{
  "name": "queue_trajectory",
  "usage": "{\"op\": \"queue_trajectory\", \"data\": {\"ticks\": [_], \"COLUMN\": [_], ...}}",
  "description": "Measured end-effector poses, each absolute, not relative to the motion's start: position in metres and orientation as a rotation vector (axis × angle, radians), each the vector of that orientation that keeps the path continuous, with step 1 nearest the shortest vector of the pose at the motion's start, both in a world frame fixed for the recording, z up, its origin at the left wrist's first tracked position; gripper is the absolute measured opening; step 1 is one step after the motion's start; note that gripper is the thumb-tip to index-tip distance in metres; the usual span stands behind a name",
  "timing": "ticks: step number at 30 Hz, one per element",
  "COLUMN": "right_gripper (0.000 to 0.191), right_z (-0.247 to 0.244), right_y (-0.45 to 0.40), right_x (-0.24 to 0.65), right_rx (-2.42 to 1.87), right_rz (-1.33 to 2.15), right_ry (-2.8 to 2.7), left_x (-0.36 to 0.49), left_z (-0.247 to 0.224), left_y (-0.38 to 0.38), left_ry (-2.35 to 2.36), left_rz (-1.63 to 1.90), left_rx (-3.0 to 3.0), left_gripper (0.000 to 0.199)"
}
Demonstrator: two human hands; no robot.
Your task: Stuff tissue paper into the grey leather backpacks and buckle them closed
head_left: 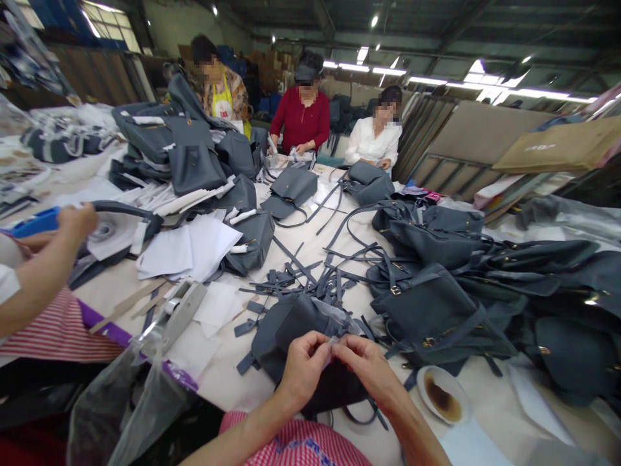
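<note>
Directly in front of me lies a dark blue-grey handbag (286,330) at the table's near edge. Above it, my left hand (305,364) and my right hand (363,362) meet with fingertips pinched together. Between them is a piece of thin translucent plastic wrap (337,317) at the top of the bag; what it covers is hard to make out. Several loose dark straps (320,278) with small tabs lie just beyond the bag. To the right of my right hand sits a small white dish (460,401) with brown liquid.
Dark bags are heaped at right (431,304) and back left (179,142). White paper sheets (194,246) and a grey tape dispenser (182,314) lie left. A co-worker's arm (48,265) reaches in there. Three people stand across the table (213,369).
</note>
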State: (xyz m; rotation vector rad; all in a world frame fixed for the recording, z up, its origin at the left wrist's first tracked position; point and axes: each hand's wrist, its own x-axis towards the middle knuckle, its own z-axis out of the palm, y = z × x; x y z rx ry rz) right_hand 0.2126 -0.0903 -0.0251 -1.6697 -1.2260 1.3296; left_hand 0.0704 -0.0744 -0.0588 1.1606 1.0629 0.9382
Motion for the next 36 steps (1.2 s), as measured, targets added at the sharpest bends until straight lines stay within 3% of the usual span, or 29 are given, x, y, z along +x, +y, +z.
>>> {"op": "queue_trajectory", "data": {"ticks": [7,15,21,29,36], "right_gripper": [0.03,0.03,0.043,0.055,0.052], "right_z": [-0.03,-0.04,-0.049,-0.052,-0.044], "right_y": [-0.085,-0.094,-0.096,-0.094,-0.096], "right_x": [0.208,0.206,0.187,0.173,0.174], "right_rx": [-1.745,-1.691,-1.622,-1.489,-1.22], "right_rz": [1.211,1.433,1.35,1.266,1.503], "right_ry": [-1.304,-1.022,-0.784,-0.64,-0.424], "left_x": [0.068,0.064,0.064,0.064,0.064], "left_z": [-0.063,-0.055,-0.065,-0.062,-0.063], "left_y": [-0.074,-0.072,-0.072,-0.077,-0.084], "left_ry": [1.026,1.115,1.143,1.196,1.204], "left_rz": [0.958,0.918,0.987,1.061,1.095], "left_rx": [1.168,1.24,1.083,1.089,1.051], "left_gripper": [0.019,0.017,0.008,0.019,0.024]}}
